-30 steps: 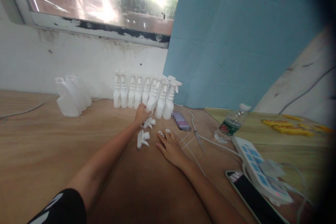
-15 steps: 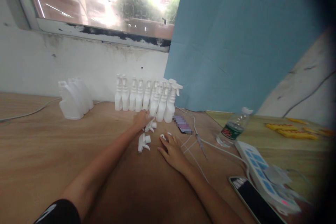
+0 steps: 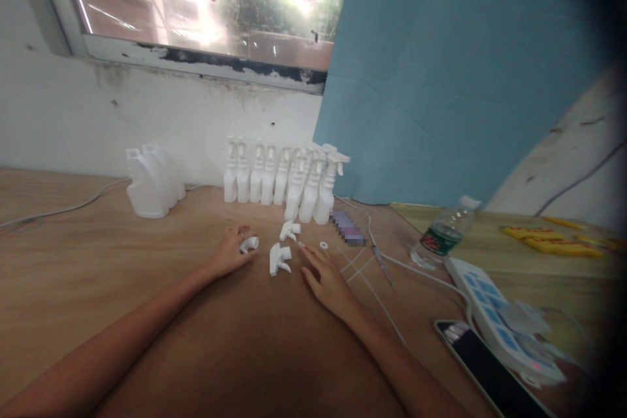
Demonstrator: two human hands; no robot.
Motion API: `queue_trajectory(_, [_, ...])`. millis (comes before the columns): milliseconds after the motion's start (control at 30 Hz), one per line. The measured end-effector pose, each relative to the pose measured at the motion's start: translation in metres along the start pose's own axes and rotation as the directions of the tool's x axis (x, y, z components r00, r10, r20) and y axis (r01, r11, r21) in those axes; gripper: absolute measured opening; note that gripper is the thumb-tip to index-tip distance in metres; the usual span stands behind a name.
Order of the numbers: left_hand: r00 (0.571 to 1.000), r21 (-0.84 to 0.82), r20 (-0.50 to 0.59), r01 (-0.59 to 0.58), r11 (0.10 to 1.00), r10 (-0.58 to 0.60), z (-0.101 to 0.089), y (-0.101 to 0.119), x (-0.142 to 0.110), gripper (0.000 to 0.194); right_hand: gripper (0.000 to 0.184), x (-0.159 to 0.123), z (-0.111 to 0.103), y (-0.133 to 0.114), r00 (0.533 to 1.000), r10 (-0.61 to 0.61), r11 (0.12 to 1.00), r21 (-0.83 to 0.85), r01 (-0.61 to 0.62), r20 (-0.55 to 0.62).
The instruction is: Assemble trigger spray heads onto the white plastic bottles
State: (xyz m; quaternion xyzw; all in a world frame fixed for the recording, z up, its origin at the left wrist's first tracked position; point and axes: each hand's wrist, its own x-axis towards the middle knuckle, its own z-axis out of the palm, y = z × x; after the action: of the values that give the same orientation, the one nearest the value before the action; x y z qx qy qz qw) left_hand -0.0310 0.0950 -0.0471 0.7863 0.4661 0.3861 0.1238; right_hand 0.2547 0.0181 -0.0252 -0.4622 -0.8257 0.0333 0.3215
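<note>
My left hand [image 3: 232, 253] is over the table, its thumb and fingers curled around a white spray trigger head [image 3: 249, 245], partly hidden by the fingers. To its right lie two more white spray trigger heads, the nearer one [image 3: 279, 259] and the farther one [image 3: 290, 230]. My right hand [image 3: 324, 277] rests low with fingers apart, just right of these heads. A small white ring washer [image 3: 324, 245] lies beyond its fingers. Something small and white shows at the index fingertip, too small to tell. Thin clear tubes [image 3: 377, 304] lie right of this hand.
White spray bottles [image 3: 268, 183] with heads on stand by the wall. Headless white bottles [image 3: 148, 189] stand at left. To the right are a blurred-out phone-like item [image 3: 349, 228], a syringe-like tool [image 3: 382, 263], a water bottle [image 3: 443, 238], a power strip [image 3: 490, 313] and a phone [image 3: 482, 366].
My left hand has come back from the front of the bottle row toward the left and nearer, now with a spray head in it. My right hand stays almost in place; the view shifted slightly.
</note>
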Motion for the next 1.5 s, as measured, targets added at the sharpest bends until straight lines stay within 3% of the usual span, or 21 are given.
queue_trajectory(100, [1.0, -0.035, 0.011, -0.02, 0.999, 0.02, -0.008, 0.009, -0.017, 0.044, 0.05, 0.0, 0.0, -0.014, 0.995, -0.094, 0.996, 0.005, 0.094, -0.019])
queue_trajectory(167, [0.999, -0.105, 0.039, -0.031, 0.994, 0.036, -0.013, 0.021, -0.029, 0.039, 0.05, -0.001, 0.0, -0.025, 0.975, -0.222, 0.975, -0.002, 0.222, -0.019])
queue_trajectory(300, [0.991, -0.345, 0.135, 0.027, 0.938, 0.021, -0.023, 0.046, -0.05, 0.03, 0.054, 0.001, 0.003, -0.044, 0.871, -0.491, 0.87, -0.055, 0.49, 0.01])
queue_trajectory(467, [0.991, -0.405, 0.11, 0.116, 0.907, -0.078, -0.022, 0.056, -0.061, 0.027, 0.054, 0.007, 0.012, -0.06, 0.774, -0.631, 0.769, -0.093, 0.633, 0.053])
queue_trajectory(600, [0.985, -0.403, 0.166, 0.114, 0.908, -0.05, -0.02, 0.054, -0.058, 0.028, 0.053, 0.009, 0.015, -0.065, 0.705, -0.709, 0.702, -0.068, 0.709, 0.021])
queue_trajectory(767, [0.962, -0.418, 0.271, 0.112, 0.901, 0.007, -0.024, 0.056, -0.056, 0.03, 0.061, 0.007, 0.014, -0.062, 0.796, -0.605, 0.796, -0.035, 0.604, -0.009])
queue_trajectory(933, [0.954, -0.448, 0.298, 0.105, 0.888, 0.037, -0.027, 0.06, -0.056, 0.031, 0.063, 0.008, 0.013, -0.061, 0.798, -0.602, 0.793, 0.132, 0.595, 0.017])
queue_trajectory(1100, [0.95, -0.421, 0.304, 0.073, 0.904, 0.065, -0.029, 0.063, -0.057, 0.032, 0.059, 0.008, 0.012, -0.064, 0.86, -0.51, 0.835, 0.244, 0.494, 0.004])
queue_trajectory(1300, [0.944, -0.283, 0.293, -0.069, 0.957, 0.155, -0.038, 0.072, -0.062, 0.032, 0.045, 0.004, 0.019, -0.065, 0.905, -0.423, 0.875, 0.239, 0.422, -0.049])
queue_trajectory(1500, [0.88, -0.127, 0.335, -0.312, 0.942, 0.336, -0.04, 0.074, -0.064, 0.039, 0.037, 0.004, 0.023, -0.065, 0.953, -0.302, 0.894, 0.343, 0.289, -0.016])
